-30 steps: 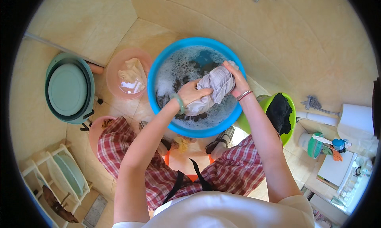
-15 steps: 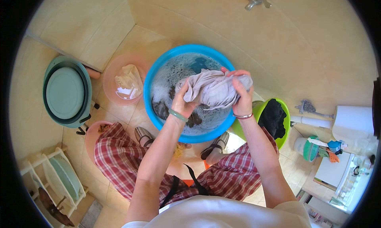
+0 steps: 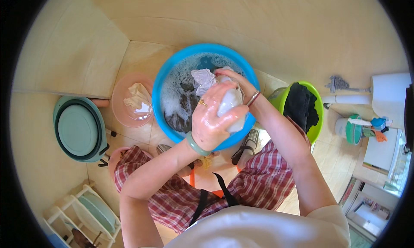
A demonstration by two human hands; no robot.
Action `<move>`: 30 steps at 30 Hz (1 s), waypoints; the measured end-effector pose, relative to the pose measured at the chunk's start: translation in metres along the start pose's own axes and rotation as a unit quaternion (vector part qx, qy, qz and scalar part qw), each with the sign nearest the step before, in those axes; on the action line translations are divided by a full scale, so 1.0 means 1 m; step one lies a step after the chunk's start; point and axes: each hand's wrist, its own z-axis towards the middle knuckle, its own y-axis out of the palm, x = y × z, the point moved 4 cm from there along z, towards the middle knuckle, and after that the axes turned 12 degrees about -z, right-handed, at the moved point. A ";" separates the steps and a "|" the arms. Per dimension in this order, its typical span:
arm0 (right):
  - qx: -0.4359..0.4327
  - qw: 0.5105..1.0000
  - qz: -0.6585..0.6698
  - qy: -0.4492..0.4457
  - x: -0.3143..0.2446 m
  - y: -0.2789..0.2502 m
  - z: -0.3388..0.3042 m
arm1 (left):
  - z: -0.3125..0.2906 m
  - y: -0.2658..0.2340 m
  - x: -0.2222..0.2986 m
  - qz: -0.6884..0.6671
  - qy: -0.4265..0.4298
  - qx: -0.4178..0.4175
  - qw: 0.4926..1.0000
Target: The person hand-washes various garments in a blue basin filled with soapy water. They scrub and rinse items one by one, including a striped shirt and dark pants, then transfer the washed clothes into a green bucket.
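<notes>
A wet, pale lilac-white cloth (image 3: 203, 80) is bunched between my two hands above the blue basin (image 3: 176, 56). My left hand (image 3: 212, 116), with a green bangle on its wrist, curls over the near side of the bundle. On the far side my right hand (image 3: 236, 78) grips the same cloth, its fingers partly hidden. The part of the cloth between the hands looks smooth, white and shiny. Below, dark cloth (image 3: 179, 120) lies in foamy water in the basin.
A pink basin (image 3: 121, 88) with cream cloth in water stands left of the blue one. To the right, a lime-green bucket (image 3: 320, 126) holds black cloth (image 3: 300, 107). Folded teal basins (image 3: 77, 129) lean at the far left, above a white rack (image 3: 92, 213).
My left hand has turned over and come across onto the near side of the cloth. The hands have drawn closer together, the bundle is more compact, and the view has shifted.
</notes>
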 end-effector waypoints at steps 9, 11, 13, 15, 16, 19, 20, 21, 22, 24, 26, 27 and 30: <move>-0.052 0.991 -0.124 0.004 -0.006 0.022 0.014 | -0.008 0.025 0.029 0.062 0.169 -0.175 0.968; -0.055 0.984 -0.168 0.011 -0.008 0.028 0.013 | -0.015 0.031 0.029 0.064 0.191 -0.209 0.957; -0.031 0.969 -0.243 -0.014 -0.010 0.029 0.013 | -0.025 0.036 0.023 0.064 0.207 -0.228 0.949; -0.022 0.955 -0.294 -0.036 -0.010 0.028 0.014 | -0.033 0.044 0.018 0.062 0.217 -0.254 0.941; -0.016 0.945 -0.323 -0.053 -0.011 0.028 0.014 | -0.037 0.047 0.014 0.058 0.220 -0.266 0.937; 0.025 0.918 -0.389 -0.075 -0.011 0.029 0.013 | -0.049 0.055 0.002 0.057 0.223 -0.324 0.918; 0.041 0.908 -0.408 -0.087 -0.010 0.028 0.013 | -0.052 0.058 -0.001 0.061 0.222 -0.354 0.906; 0.056 0.897 -0.428 -0.100 -0.009 0.028 0.012 | -0.055 0.062 -0.004 0.065 0.221 -0.384 0.894; 0.072 0.885 -0.447 -0.112 -0.007 0.027 0.012 | -0.059 0.066 -0.008 0.071 0.223 -0.393 0.889; 0.091 0.863 -0.480 -0.131 -0.005 0.030 0.013 | -0.070 0.075 -0.017 0.087 0.226 -0.411 0.879; 0.115 0.835 -0.519 -0.146 -0.003 0.030 0.013 | -0.076 0.084 -0.025 0.103 0.230 -0.418 0.873; 0.129 0.817 -0.541 -0.152 -0.003 0.029 0.013 | -0.077 0.088 -0.028 0.110 0.233 -0.421 0.870; 0.166 0.777 -0.592 -0.139 0.000 0.032 0.010 | -0.096 0.103 -0.047 0.143 0.226 -0.458 0.848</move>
